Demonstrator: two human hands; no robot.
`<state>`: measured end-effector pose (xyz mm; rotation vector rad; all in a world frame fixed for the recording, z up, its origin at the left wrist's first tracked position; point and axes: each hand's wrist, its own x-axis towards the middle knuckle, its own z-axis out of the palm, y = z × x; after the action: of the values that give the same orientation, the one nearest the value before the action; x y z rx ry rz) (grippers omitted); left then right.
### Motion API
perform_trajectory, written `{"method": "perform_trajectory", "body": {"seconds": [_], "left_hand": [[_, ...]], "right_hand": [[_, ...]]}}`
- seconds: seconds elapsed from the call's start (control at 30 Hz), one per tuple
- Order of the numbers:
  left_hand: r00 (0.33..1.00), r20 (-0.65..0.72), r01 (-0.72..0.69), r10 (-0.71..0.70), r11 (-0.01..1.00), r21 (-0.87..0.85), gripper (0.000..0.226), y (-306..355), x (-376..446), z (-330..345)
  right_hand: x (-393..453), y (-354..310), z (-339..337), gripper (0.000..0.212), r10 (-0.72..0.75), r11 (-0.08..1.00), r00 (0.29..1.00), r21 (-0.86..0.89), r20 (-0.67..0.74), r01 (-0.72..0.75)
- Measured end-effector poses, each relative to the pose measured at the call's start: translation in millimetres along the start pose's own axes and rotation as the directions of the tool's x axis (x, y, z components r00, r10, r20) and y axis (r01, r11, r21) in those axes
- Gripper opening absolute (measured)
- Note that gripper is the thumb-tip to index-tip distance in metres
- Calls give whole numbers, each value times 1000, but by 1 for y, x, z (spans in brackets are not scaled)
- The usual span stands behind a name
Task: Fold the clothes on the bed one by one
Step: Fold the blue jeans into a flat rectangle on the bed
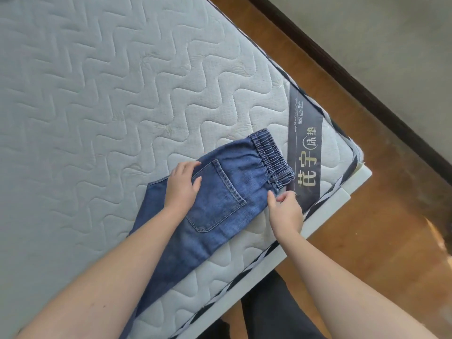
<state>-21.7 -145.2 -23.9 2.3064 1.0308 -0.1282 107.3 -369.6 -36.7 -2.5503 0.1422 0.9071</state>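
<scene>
A pair of blue jeans with an elastic waistband lies folded lengthwise on the quilted mattress, near its right corner. The waistband points up and right, the legs run down and left under my left forearm. A back pocket faces up. My left hand rests flat on the denim beside the pocket, fingers spread. My right hand sits at the jeans' near edge just below the waistband, its thumb and fingers loosely curled at the fabric edge; a firm pinch cannot be made out.
A dark label strip with pale characters crosses the mattress corner. The white bed frame edges the mattress on the right. Beyond it lie brown wooden floor and a dark baseboard. My dark trousers show at the bottom.
</scene>
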Motion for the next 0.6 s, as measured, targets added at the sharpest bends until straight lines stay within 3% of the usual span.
{"method": "perform_trajectory", "body": {"seconds": [0.07,0.2,0.4,0.6], "left_hand": [[995,-40,95,-96,995,-25,40,-26,-31,-8],[979,-40,202,-202,979,-19,51,-82,-93,-17],[945,-59,318,-323,945,-71,65,-164,-179,-29],[854,-66,503,-516,851,-153,61,-258,-292,-47]], "right_hand": [[-20,0,13,24,-100,995,987,40,130,95],[-65,-6,49,15,-270,963,886,114,376,245],[-139,-14,121,35,-355,924,788,57,503,379],[-236,-11,210,31,-338,896,715,-24,612,444]]}}
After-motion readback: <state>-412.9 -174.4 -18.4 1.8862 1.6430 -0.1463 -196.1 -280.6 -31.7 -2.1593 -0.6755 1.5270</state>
